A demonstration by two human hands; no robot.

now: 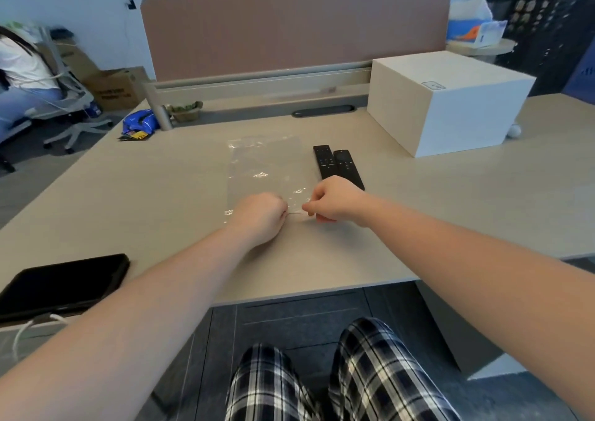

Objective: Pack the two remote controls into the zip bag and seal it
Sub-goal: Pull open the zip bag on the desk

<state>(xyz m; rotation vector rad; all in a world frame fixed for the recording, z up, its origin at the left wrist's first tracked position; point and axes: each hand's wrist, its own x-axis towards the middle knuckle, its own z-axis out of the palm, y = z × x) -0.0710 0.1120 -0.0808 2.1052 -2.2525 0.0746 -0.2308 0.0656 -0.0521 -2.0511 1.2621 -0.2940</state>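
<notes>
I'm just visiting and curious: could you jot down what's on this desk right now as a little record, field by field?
surface: beige desk
zip bag: clear zip bag, flat, empty
remote controls: two black remote controls, side by side, right of the bag, outside it
left hand: left hand pinching the bag's near edge
right hand: right hand pinching the same edge
other items: white box at back right; dark tablet at near left
task progress: nothing packed yet

arms: bare, no sleeves | hands [257, 216]: bare | trousers [338, 378]: black-and-white plaid
</notes>
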